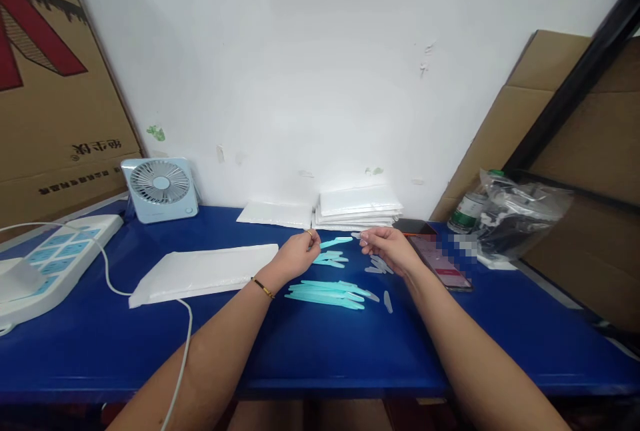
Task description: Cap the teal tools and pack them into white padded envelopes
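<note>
- Left hand pinches a teal razor; right hand pinches a clear cap by its tip, seemingly unfitted;
- two razor groups lie on the blue table;
- loose caps lie near the right hand, apparently unused.

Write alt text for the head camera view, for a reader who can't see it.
The left hand holds a turquoise stick and the right hand a small clear cap above a blue table. More sticks and caps lie nearby, with white envelopes, a fan and a phone around them.
</note>
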`<state>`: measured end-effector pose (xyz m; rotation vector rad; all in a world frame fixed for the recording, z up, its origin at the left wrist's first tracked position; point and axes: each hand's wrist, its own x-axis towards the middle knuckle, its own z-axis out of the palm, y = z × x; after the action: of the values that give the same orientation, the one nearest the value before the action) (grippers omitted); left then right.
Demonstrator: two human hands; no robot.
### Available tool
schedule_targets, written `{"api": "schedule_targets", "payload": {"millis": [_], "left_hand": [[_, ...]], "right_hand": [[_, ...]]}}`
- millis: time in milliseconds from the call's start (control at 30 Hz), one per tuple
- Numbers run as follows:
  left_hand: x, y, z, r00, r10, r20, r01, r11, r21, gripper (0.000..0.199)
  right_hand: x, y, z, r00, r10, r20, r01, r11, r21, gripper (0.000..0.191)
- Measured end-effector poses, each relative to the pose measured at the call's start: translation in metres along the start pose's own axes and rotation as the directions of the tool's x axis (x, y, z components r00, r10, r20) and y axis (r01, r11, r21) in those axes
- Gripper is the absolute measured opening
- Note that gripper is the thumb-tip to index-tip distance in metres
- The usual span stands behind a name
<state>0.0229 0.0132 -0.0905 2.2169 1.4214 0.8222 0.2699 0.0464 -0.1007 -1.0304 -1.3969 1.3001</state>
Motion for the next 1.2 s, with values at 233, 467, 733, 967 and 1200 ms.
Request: {"api": "schedule_targets", "payload": {"millis": [233,467,733,967,1200], "left_hand": [[0.001,0.002,0.001,0.998,0.058,0.016,-0.058,0.998,-0.001,0.016],[0.002,0.0,0.001,0.997,0.059,0.042,-0.059,0.998,0.004,0.017],[0.001,0.0,0.004,0.994,0.081,0.068,-0.079,0.997,-0.023,0.021],[-0.001,0.0,0.0,0.999,0.038,0.03,-0.044,0.976,0.213,0.023],[-0.009,0.011,0.007,0.909,0.173,0.38,-0.243,0.959,0.144,0.018]], "right_hand": [[-0.003,0.0,0.013,0.998,0.025,0.054,-0.024,1.0,-0.015,0.032],[-0.001,-0.004,0.004,1.0,-0.006,-0.005,0.006,1.0,-0.016,0.029],[-0.004,0.0,0.016,0.992,-0.004,0.126,0.024,0.988,-0.152,0.035],[-0.01,-0.013,-0.014,0.968,-0.113,0.226,0.249,0.588,-0.77,0.028],[-0.011,-0.008,-0.018,0.955,-0.007,0.297,0.291,0.221,-0.931,0.014]]}}
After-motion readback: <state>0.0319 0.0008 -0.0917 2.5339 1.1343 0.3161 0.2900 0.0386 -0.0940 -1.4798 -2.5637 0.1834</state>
